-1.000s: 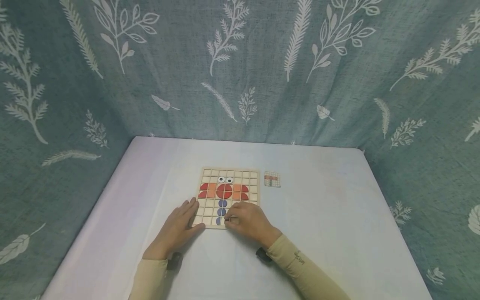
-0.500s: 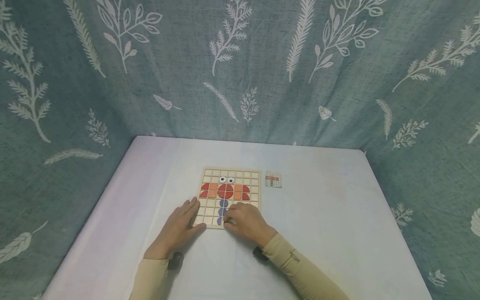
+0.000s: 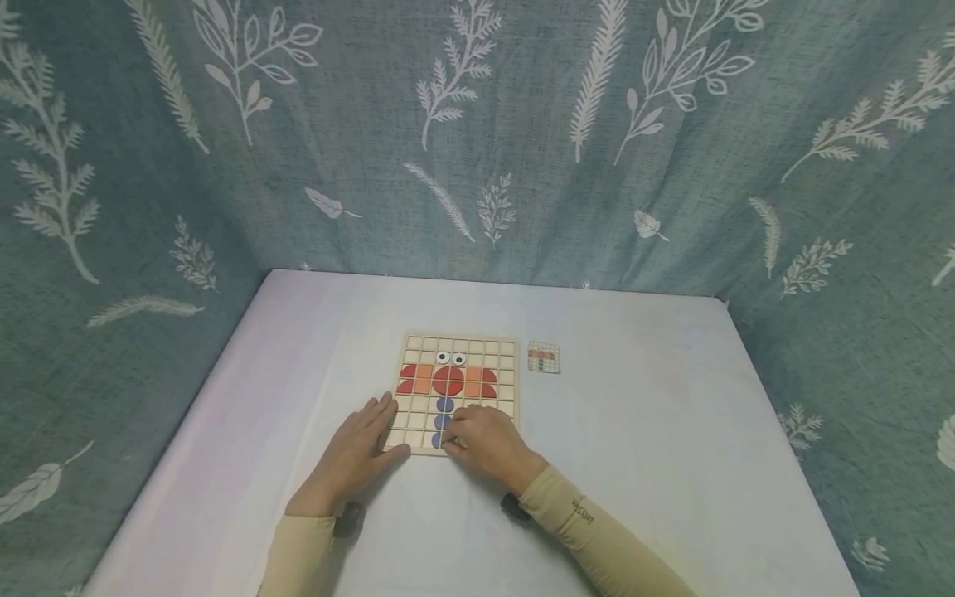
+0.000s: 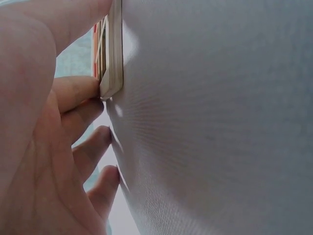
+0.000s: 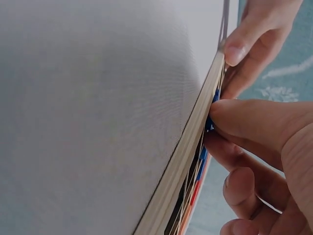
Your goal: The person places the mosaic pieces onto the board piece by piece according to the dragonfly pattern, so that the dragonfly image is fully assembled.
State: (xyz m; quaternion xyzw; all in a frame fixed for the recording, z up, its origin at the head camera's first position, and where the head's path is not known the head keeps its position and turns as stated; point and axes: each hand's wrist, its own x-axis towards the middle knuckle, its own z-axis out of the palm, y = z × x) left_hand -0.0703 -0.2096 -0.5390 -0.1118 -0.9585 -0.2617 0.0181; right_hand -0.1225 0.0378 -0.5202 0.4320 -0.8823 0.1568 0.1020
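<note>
A wooden grid board [image 3: 506, 363] lies flat on the white table, bearing square tiles that form a figure with white eyes [image 3: 451, 358], a red circle [image 3: 448, 381], orange squares and blue round shapes [image 3: 444, 405]. My left hand [image 3: 351, 452] rests at the board's left front corner, fingers extended, some touching its edge and others the tabletop. Over the lower middle of the board, my right hand [image 3: 492, 444] pinches a blue tile [image 5: 211, 119] between thumb and index finger at the near edge. Most of that tile is hidden by the fingers.
A small pattern card [image 3: 544, 357] with a similar figure lies right of the board. The white table [image 3: 642, 398] is bordered by green leaf-patterned cloth [image 3: 358, 166] at the back and sides. Dark devices sit at both wrists.
My right hand has turned slightly and lowered its tile onto the board; the tile seen between its fingers earlier is now mostly hidden. My left hand stays put.
</note>
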